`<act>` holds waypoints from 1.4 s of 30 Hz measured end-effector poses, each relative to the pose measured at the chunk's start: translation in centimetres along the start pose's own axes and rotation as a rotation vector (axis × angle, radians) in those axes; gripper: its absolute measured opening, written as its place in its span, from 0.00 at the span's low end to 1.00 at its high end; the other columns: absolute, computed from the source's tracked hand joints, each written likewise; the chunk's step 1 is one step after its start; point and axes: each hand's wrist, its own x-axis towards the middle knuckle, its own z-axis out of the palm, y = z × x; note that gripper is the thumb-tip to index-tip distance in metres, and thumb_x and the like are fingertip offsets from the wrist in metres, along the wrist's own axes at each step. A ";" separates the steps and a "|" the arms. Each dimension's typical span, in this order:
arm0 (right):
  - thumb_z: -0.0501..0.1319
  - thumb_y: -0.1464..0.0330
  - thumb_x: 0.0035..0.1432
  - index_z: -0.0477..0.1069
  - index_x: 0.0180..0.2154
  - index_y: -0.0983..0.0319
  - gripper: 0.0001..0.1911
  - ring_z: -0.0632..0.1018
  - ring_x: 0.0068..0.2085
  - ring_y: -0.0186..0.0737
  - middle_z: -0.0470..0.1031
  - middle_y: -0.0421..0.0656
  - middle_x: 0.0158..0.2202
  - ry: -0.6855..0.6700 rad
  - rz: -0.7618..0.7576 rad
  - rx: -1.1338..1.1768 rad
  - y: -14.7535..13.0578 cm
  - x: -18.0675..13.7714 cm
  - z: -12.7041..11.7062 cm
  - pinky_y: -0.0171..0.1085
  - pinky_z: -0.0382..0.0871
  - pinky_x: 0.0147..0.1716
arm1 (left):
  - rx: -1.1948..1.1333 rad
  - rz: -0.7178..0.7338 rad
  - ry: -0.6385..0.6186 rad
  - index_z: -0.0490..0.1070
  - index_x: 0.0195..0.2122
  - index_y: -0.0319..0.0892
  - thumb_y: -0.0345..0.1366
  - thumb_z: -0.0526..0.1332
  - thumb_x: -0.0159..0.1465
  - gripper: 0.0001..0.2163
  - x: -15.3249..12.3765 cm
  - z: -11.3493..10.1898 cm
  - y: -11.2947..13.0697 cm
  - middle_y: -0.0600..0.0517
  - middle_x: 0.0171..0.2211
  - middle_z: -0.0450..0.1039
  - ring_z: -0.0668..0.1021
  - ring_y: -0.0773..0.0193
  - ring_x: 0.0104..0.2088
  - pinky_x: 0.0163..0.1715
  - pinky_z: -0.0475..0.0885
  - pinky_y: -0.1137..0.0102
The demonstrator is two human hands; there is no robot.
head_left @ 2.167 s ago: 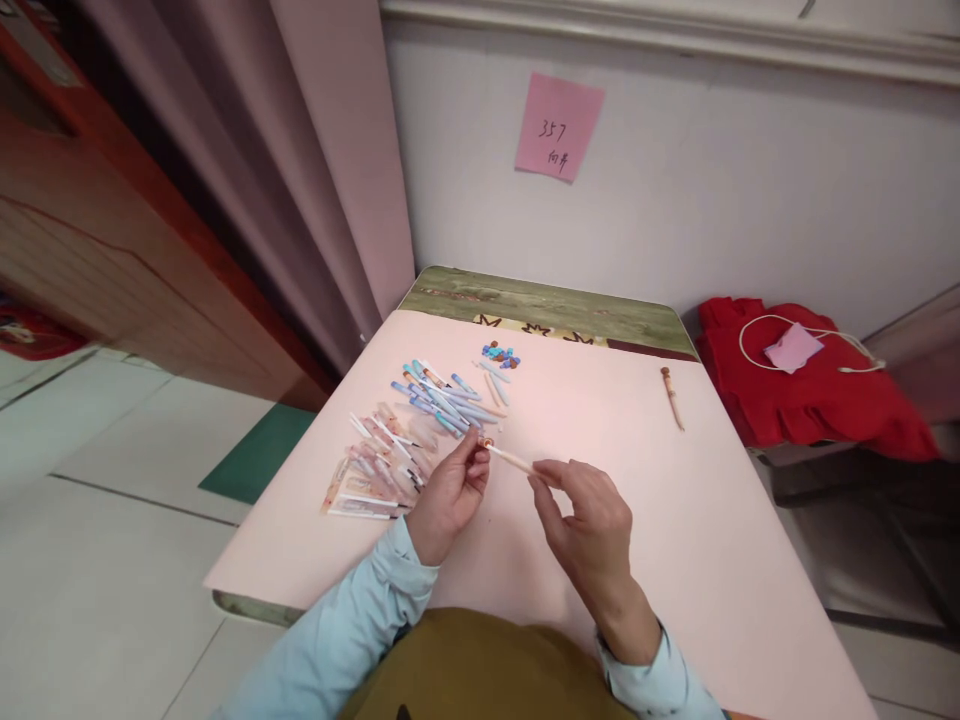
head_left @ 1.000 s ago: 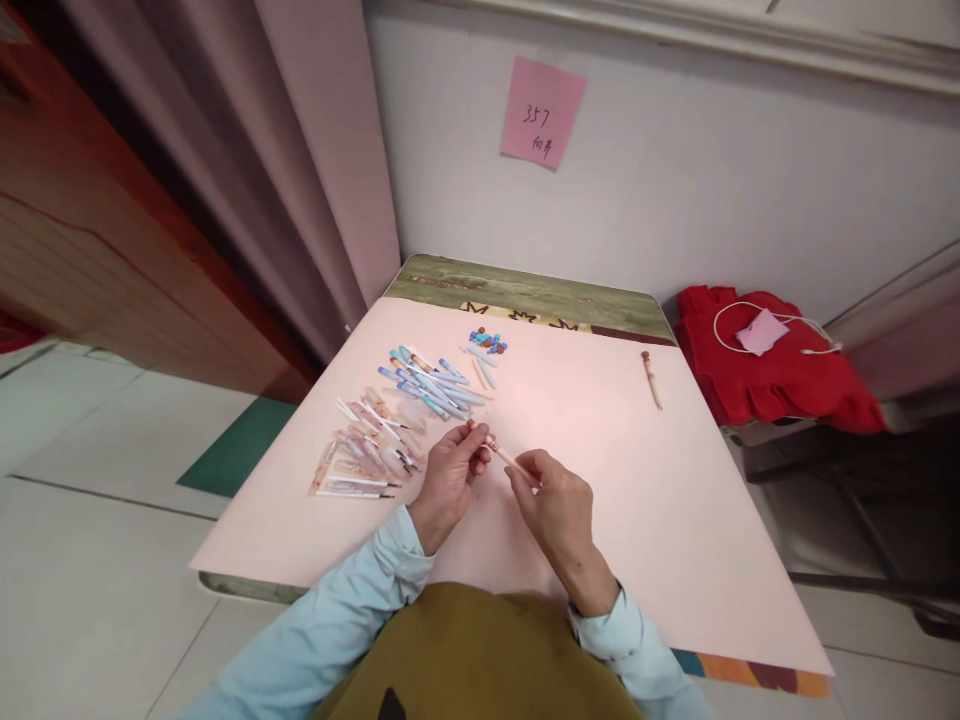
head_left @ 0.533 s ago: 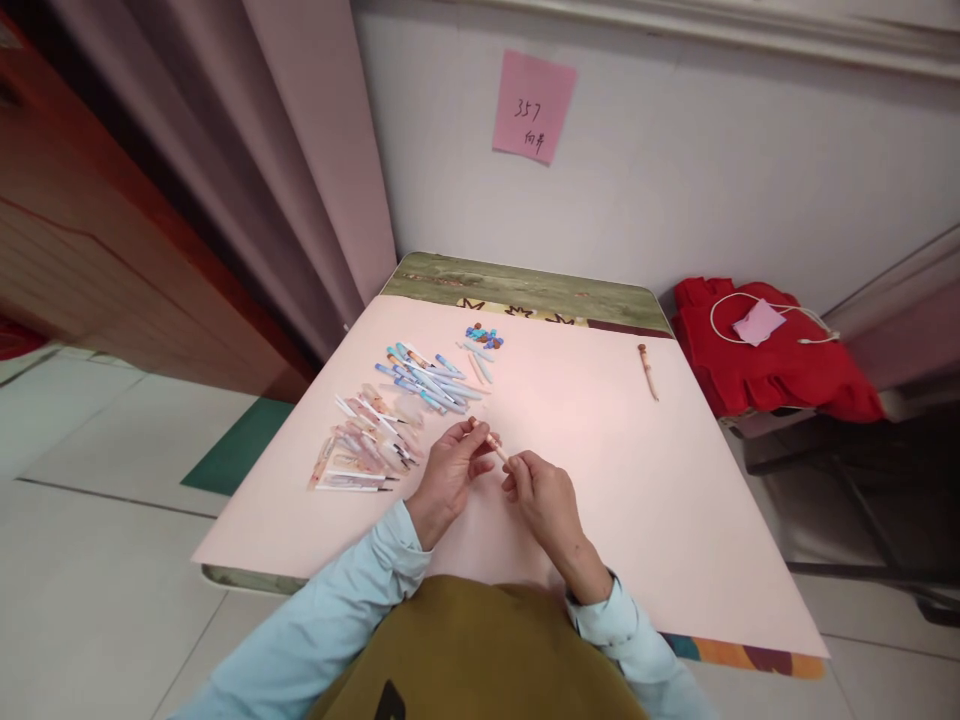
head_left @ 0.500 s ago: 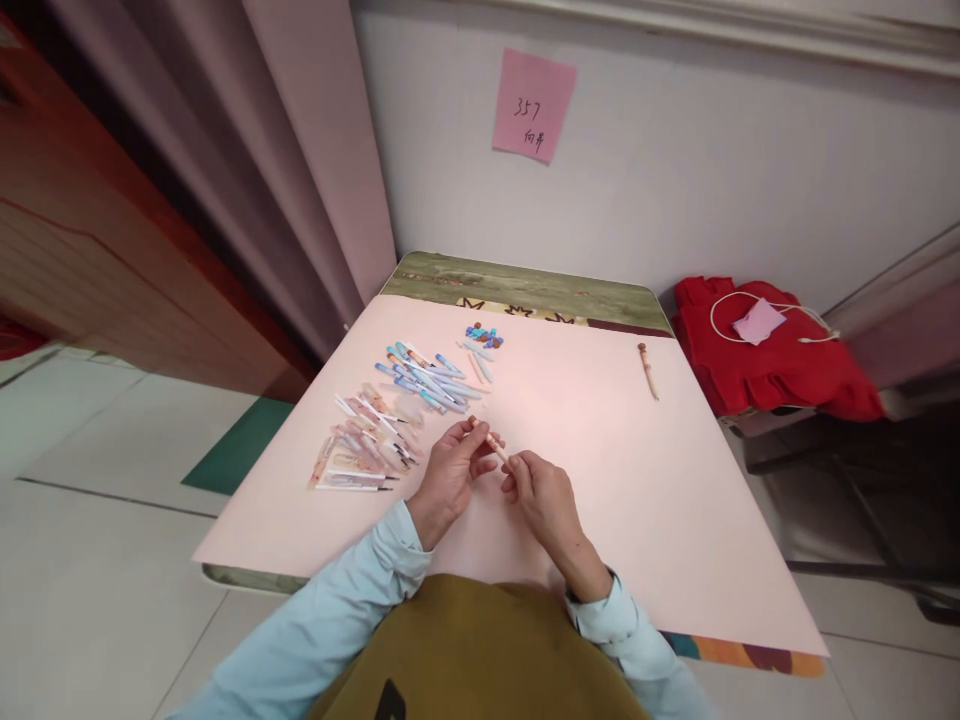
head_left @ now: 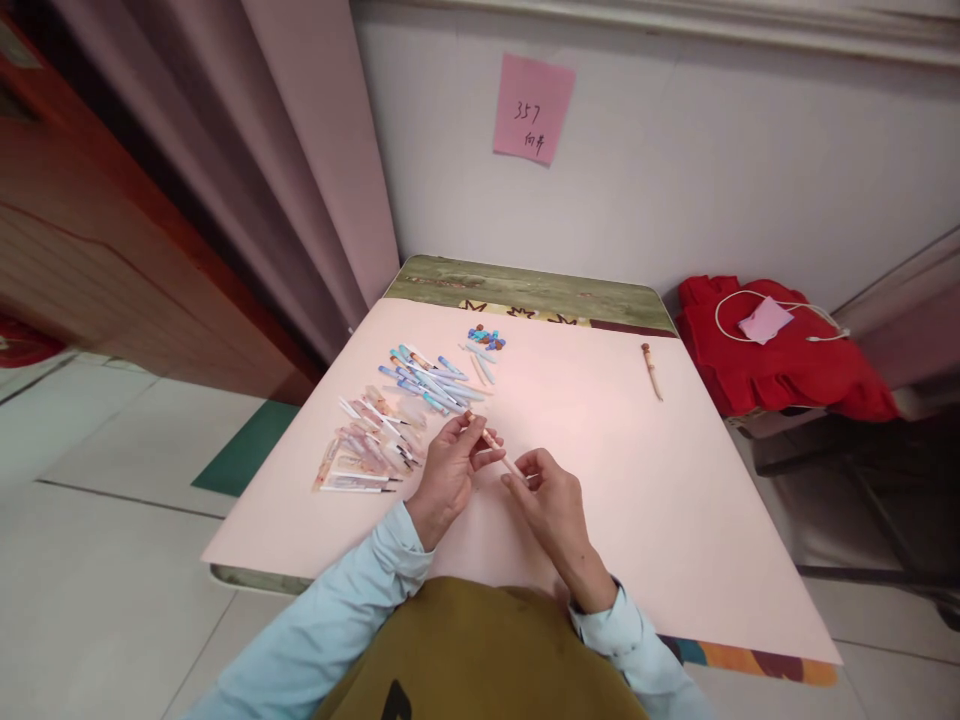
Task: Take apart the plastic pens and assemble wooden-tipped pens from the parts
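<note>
A slim pale-pink pen (head_left: 511, 465) with a brown end slants between my two hands above the table. My left hand (head_left: 451, 472) is closed around its upper, patterned part, near the brown tip. At the lower end, the thumb and fingers of my right hand (head_left: 553, 500) pinch the pen; its point is hidden by them. Just left of my left hand lie several white pen refills with dark tips and pinkish clear packets (head_left: 367, 445). Beyond them is a heap of blue and lilac pen barrels (head_left: 427, 378), some with orange-brown ends.
Small blue and brown pieces (head_left: 487, 338) lie at the back, near a few loose slim pale barrels (head_left: 482, 368). A brown-topped pen (head_left: 651, 372) rests at the right on the pale table cover (head_left: 720, 540). A red cloth-covered seat (head_left: 787, 370) stands beyond the right edge.
My right hand has shifted slightly right and down, so more of the pen shows between my hands. My left hand stays nearly in place. The view has moved slightly.
</note>
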 end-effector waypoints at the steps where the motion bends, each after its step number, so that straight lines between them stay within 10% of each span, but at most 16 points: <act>1: 0.63 0.60 0.55 0.71 0.33 0.59 0.09 0.76 0.27 0.37 0.78 0.39 0.30 0.030 0.001 -0.033 0.1 0.0 0.0 0.34 0.66 0.29 | 0.001 0.005 0.000 0.68 0.36 0.40 0.41 0.70 0.56 0.14 0.0 0.0 0.0 0.53 0.28 0.73 0.78 0.67 0.31 0.29 0.77 0.74; 20: 0.51 0.52 0.64 0.71 0.31 0.61 0.22 0.67 0.18 0.33 0.68 0.36 0.18 -0.183 0.139 0.463 0.1 0.1 0.4 0.33 0.62 0.20 | 0.088 -0.032 -0.073 0.70 0.38 0.40 0.39 0.72 0.53 0.15 -0.4 0.2 1.4 0.52 0.31 0.75 0.78 0.67 0.31 0.27 0.75 0.76; 32: 0.58 0.56 0.61 0.66 0.41 0.59 0.14 0.73 0.25 0.36 0.73 0.37 0.25 -0.080 0.049 0.334 0.2 -0.3 0.8 0.33 0.67 0.27 | 0.021 -0.024 -0.047 0.71 0.39 0.39 0.35 0.72 0.52 0.15 -0.1 0.2 0.9 0.52 0.30 0.74 0.78 0.67 0.31 0.29 0.77 0.74; 42: 0.51 0.51 0.65 0.71 0.29 0.60 0.23 0.77 0.24 0.37 0.76 0.41 0.23 -0.075 0.107 0.376 0.1 -0.3 0.8 0.35 0.71 0.29 | 0.078 -0.083 -0.017 0.71 0.41 0.40 0.36 0.72 0.52 0.17 -0.1 0.3 1.0 0.51 0.32 0.75 0.78 0.66 0.32 0.25 0.76 0.76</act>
